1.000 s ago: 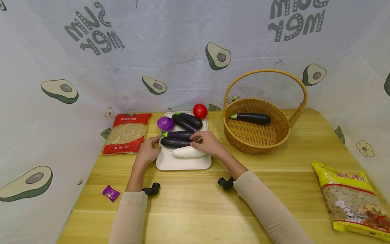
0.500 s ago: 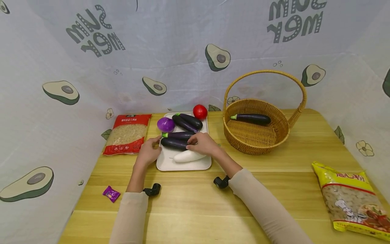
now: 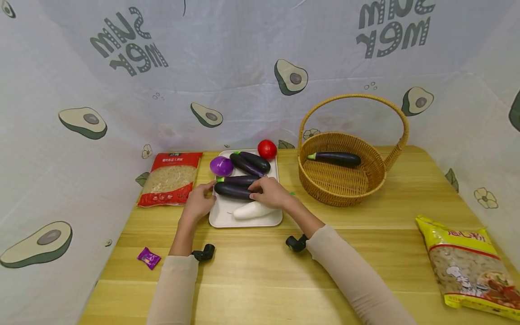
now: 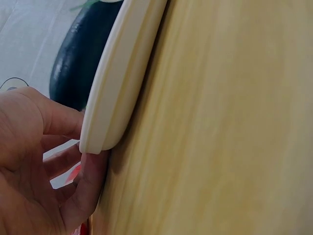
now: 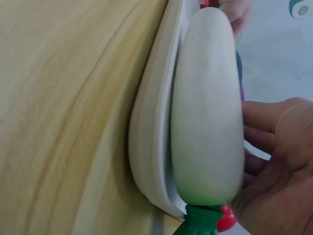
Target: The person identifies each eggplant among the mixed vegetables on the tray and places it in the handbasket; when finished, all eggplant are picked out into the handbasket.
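A white tray (image 3: pixel 217 219) on the wooden table holds several dark eggplants, a white radish (image 3: pixel 253 210) and a purple vegetable (image 3: pixel 221 166). My left hand (image 3: pixel 198 202) grips the tray's left edge; in the left wrist view its fingers (image 4: pixel 90 181) curl about the corner. My right hand (image 3: pixel 271 193) pinches the right end of the front eggplant (image 3: pixel 232 190), thumb on the near side. Another eggplant (image 3: pixel 239 180) lies right behind it. In the right wrist view the radish (image 5: pixel 208 107) hides the fingertips.
A wicker basket (image 3: pixel 321 195) with one eggplant (image 3: pixel 337 158) inside stands right of the tray. A red tomato (image 3: pixel 266 149) sits at the tray's far corner. Pasta bags lie left (image 3: pixel 170 179) and right (image 3: pixel 467 266); a small purple packet (image 3: pixel 149 258) lies front left.
My right hand has shifted slightly left onto the front eggplant. The radish has moved a little toward me and turned aslant. My left hand has stayed at the tray edge.
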Motion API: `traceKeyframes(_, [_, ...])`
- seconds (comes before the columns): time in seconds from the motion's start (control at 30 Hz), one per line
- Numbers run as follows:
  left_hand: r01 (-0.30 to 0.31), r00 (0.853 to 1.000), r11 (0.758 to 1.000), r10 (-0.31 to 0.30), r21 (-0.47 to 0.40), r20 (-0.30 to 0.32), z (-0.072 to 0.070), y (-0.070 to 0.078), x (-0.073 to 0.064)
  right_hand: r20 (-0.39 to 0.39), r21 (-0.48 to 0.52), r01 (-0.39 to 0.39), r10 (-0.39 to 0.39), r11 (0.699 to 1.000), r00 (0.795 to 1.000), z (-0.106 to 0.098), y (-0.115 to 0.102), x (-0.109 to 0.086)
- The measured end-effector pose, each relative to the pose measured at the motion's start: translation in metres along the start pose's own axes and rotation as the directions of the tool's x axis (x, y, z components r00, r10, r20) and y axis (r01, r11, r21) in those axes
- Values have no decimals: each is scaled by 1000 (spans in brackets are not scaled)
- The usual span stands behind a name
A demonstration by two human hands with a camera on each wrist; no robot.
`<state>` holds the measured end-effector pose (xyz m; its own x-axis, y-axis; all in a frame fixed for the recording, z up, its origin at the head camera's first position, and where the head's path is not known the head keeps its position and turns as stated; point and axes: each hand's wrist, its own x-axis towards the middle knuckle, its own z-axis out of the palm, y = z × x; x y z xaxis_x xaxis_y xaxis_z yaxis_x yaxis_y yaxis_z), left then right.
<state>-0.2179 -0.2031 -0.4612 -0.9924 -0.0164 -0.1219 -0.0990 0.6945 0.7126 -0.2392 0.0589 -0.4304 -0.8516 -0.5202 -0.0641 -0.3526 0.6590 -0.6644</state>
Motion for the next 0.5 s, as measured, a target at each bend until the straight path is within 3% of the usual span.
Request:
traceKeyframes(0.3, [15, 1000, 1000, -15, -16, 8, 0, 1, 1, -94, -15, 69, -70, 998, 993, -21, 2, -16])
traceKeyframes(0.5, [35, 999, 999, -34, -31, 17, 0, 1, 0, -83, -12, 88, -89, 996, 993, -46, 7, -37])
